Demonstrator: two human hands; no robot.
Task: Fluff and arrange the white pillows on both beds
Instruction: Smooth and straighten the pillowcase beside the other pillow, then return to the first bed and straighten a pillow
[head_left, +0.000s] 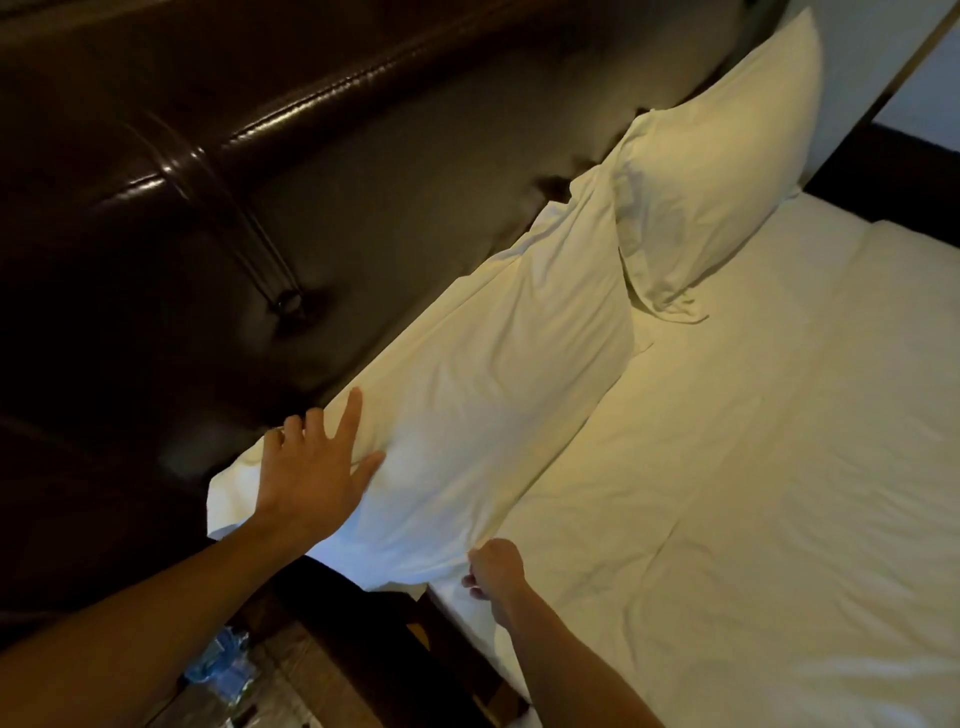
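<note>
Left hand (317, 467) spread flat, fingers straight, pressing the near white pillow (467, 374), which lies along the dark padded headboard (260, 171) toward 10 o'clock. Right hand (493, 571) curled, pinching that pillow's lower corner at 6 o'clock. Second pillow (711, 176) leans propped toward 1 o'clock on the white sheet (753, 467).

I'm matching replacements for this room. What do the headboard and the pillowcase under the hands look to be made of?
The headboard looks like dark brown leather or faux leather: glossy highlights, stitched seams and a tufted button; which of the two can't be told. The near pillow has a white woven case, probably cotton or a blend: matte, with fine soft creases where the right hand pinches it.
</note>
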